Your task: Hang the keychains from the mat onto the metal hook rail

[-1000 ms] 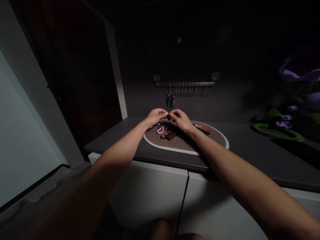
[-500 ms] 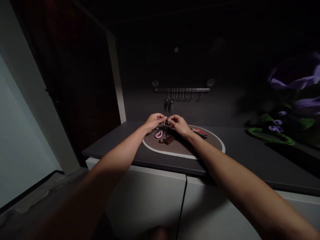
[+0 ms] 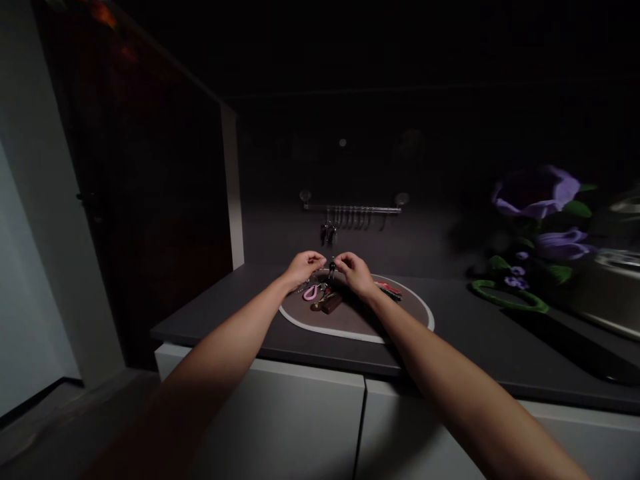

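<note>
My left hand [image 3: 303, 265] and my right hand [image 3: 354, 271] meet over an oval brown mat with a white rim [image 3: 350, 334] on a dark countertop. Both pinch a small dark key ring [image 3: 332, 267] held between their fingertips. Under the hands lie a pink loop [image 3: 311, 292], a brown leather fob [image 3: 330, 303] and a red and green key fob [image 3: 389, 289]. The light is dim and small details are hard to make out.
A metal rail with several hooks [image 3: 353, 211] is fixed to the back wall; keys [image 3: 328, 233] hang from its left end. Purple flowers with green stems [image 3: 537, 230] stand at the right, beside a metal container [image 3: 607, 280]. White cabinet doors [image 3: 310, 427] sit below the counter.
The camera has tilted upward, so the counter and hands sit lower in view and more of the flowers shows. Both hands stay pinched together on the small key ring.
</note>
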Available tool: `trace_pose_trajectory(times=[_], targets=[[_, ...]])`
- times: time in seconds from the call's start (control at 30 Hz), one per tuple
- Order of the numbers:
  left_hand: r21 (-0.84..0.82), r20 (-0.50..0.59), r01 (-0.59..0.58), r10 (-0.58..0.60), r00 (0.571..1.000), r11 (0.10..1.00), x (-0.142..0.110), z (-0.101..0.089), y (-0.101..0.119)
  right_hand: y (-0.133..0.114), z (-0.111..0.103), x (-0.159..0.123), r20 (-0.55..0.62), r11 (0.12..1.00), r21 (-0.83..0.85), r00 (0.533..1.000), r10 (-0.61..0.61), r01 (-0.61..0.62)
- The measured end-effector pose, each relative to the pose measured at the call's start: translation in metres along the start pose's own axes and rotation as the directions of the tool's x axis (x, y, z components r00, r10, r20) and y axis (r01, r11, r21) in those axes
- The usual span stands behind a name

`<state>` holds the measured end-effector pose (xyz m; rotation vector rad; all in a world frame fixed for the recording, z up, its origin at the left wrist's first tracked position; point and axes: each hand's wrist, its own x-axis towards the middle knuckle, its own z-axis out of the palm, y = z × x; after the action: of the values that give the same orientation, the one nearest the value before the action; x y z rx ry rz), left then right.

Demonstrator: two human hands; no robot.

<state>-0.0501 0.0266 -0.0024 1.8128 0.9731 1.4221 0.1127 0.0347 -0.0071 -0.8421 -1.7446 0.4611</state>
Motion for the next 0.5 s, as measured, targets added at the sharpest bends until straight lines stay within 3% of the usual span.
trace_pose_trajectory(times=[0.2, 0.37, 0.5], targets=[[0.257, 0.015, -0.082, 0.081, 0.997, 0.963, 0.001, 0.001, -0.006, -0.001, -0.001, 0.006, -0.108, 0.972, 0.214, 0.986, 0.127, -0.101], [0.544, 0.154, -0.244, 0.191, 0.970, 0.803, -0.002, -0.001, -0.005, -0.006, -0.003, 0.022, -0.164, 0.915, 0.371, 0.958, 0.234, -0.160], [0.629, 0.188, -0.293, 0.225, 0.956, 0.720, -0.002, -0.003, -0.005, -0.013, -0.008, 0.048, -0.174, 0.896, 0.406, 0.947, 0.269, -0.180]])
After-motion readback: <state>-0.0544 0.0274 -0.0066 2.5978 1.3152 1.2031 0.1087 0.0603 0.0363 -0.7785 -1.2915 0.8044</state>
